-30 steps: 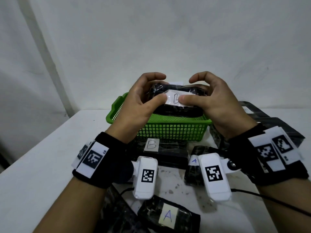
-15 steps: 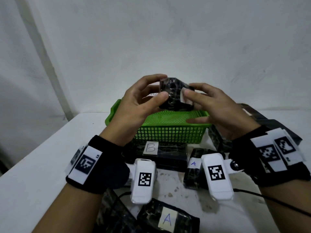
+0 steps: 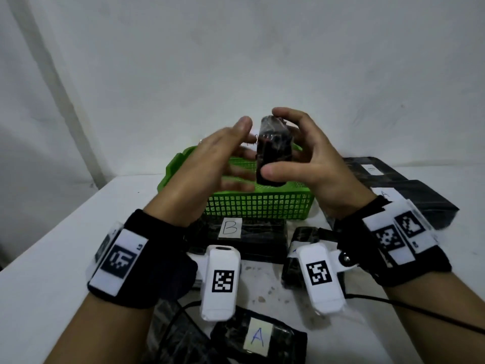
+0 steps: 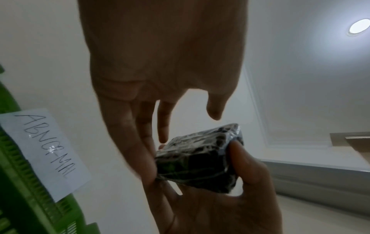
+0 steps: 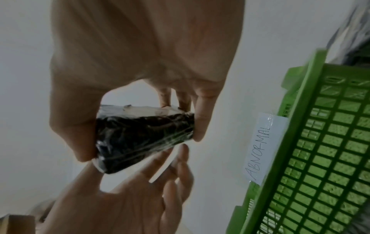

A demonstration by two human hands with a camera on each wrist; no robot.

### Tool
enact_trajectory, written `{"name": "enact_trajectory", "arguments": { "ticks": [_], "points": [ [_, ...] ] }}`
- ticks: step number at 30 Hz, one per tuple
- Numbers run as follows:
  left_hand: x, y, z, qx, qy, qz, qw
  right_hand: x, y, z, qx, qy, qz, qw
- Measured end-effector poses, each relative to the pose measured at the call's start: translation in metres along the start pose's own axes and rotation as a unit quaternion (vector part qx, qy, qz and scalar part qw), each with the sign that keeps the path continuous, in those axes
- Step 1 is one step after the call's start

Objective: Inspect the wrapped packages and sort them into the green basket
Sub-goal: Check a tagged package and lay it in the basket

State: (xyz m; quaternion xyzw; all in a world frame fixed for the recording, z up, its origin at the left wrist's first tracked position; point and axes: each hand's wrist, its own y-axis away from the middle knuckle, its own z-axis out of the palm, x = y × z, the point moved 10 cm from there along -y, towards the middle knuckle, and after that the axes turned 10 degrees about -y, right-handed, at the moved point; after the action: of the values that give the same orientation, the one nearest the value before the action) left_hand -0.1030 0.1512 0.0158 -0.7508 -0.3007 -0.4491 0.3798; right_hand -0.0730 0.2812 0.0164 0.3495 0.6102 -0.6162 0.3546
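A black package wrapped in clear film (image 3: 273, 153) stands on end above the green basket (image 3: 262, 206). My right hand (image 3: 282, 144) grips it, thumb on the near lower edge and fingers over the top; in the right wrist view the package (image 5: 144, 137) sits between thumb and fingers. My left hand (image 3: 236, 153) is beside it on the left, fingers straight and blurred, with fingertips touching the package (image 4: 200, 156) in the left wrist view. The basket (image 5: 320, 142) carries a paper tag reading ABNORMAL (image 5: 262, 147). The package's own label is hidden.
Several more black packages lie on the white table: one labelled B (image 3: 231, 228) in front of the basket, one labelled A (image 3: 258, 340) near the front edge, others at the right (image 3: 393, 185). A black cable (image 3: 420, 308) runs rightward. A white wall stands right behind the basket.
The package, held flat in both hands with its B label facing me, has been turned on end. My left hand has let go and opened; the right hand alone holds it.
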Motion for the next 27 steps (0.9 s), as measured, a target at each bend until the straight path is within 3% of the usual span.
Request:
{"name": "enact_trajectory", "arguments": {
  "ticks": [3,7,10,15,20,24,27],
  "points": [
    [-0.015,0.002,0.011,-0.074,0.043,-0.058,0.995,0.001,0.000,0.009,-0.049,0.085,0.000,0.995],
    [-0.014,0.001,0.004,-0.068,0.087,-0.048,0.993,0.004,0.003,0.018,-0.106,0.104,0.037,0.988],
    [-0.014,-0.002,0.003,-0.052,0.065,-0.020,0.996,0.003,-0.003,0.011,-0.047,0.035,0.051,0.997],
    [-0.005,0.001,0.008,-0.060,0.019,0.022,0.998,0.008,-0.005,-0.003,0.034,0.049,0.009,0.998],
    [-0.009,-0.001,0.000,-0.050,0.018,0.017,0.998,-0.005,-0.003,-0.011,0.087,0.014,-0.050,0.995],
    [-0.020,0.001,0.005,-0.100,-0.022,-0.015,0.995,-0.006,0.000,-0.007,0.061,0.029,-0.066,0.995],
    [-0.020,0.000,-0.003,-0.062,-0.049,0.002,0.997,-0.006,-0.001,0.001,0.023,0.006,-0.049,0.998]
  ]
}}
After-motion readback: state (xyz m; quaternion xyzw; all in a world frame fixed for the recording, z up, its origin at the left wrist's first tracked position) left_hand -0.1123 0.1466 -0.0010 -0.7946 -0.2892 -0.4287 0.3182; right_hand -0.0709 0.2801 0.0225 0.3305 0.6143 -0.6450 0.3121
